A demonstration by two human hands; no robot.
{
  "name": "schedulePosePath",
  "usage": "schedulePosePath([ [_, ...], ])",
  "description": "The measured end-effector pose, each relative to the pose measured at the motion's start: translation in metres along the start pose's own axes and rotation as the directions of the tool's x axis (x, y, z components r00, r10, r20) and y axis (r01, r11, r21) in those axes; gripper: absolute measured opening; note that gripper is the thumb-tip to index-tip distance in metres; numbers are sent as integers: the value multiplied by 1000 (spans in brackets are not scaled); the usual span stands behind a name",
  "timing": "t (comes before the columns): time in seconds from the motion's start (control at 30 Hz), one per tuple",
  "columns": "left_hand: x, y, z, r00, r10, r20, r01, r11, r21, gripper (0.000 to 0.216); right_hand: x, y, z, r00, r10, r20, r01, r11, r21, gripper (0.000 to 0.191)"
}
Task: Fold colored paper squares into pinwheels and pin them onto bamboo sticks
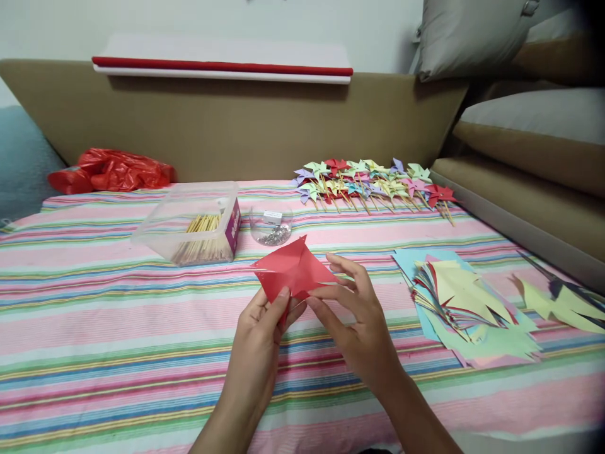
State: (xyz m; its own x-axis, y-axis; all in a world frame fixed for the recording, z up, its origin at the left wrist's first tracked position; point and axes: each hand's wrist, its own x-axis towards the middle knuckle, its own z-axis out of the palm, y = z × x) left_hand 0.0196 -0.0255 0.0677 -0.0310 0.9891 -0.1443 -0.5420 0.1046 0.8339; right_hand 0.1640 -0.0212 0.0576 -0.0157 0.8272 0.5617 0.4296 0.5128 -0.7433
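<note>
A red paper square (pixel 293 270) with slits cut in from its corners is held up above the striped cloth. My left hand (pixel 263 328) pinches its lower part, with the thumb on the front face. The fingers of my right hand (pixel 357 315) are at the lower right edge of the paper, thumb and index finger closed on a corner there. Beyond the paper stands a round clear tub (pixel 271 228) with small metal pieces in it. Left of that is a clear plastic box (pixel 161 236) of thin wooden sticks (pixel 203 233).
Finished paper pinwheels (pixel 363 183) on sticks lie at the back right. Stacked cut papers (pixel 466 296), a loose yellow cut piece (pixel 562 306) and dark scissors (pixel 551 277) are on the right. A red plastic bag (pixel 123 170) sits back left; cushions (pixel 534 132) line the right side.
</note>
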Motion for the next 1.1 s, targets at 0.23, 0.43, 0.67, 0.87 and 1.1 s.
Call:
schedulePosePath([
  [0.23,-2,-9,-2,998,44,34,-47,995,94,27,3,3,-2,960,278,-32,-267,943,199,11],
  [0.43,-3,-11,0,999,47,19,-49,991,121,25,4,2,-4,947,321,-8,-311,923,226,9],
  [0.67,-3,-13,-2,998,50,32,-55,979,197,23,4,2,-3,949,316,-3,-306,922,235,7],
  [0.87,-3,-11,-1,997,54,53,-65,973,220,22,4,1,-2,948,317,-3,-307,922,237,6],
  [1.1,-4,-8,1,997,80,5,-79,967,241,19,2,-1,3,954,300,-7,-288,922,259,7],
])
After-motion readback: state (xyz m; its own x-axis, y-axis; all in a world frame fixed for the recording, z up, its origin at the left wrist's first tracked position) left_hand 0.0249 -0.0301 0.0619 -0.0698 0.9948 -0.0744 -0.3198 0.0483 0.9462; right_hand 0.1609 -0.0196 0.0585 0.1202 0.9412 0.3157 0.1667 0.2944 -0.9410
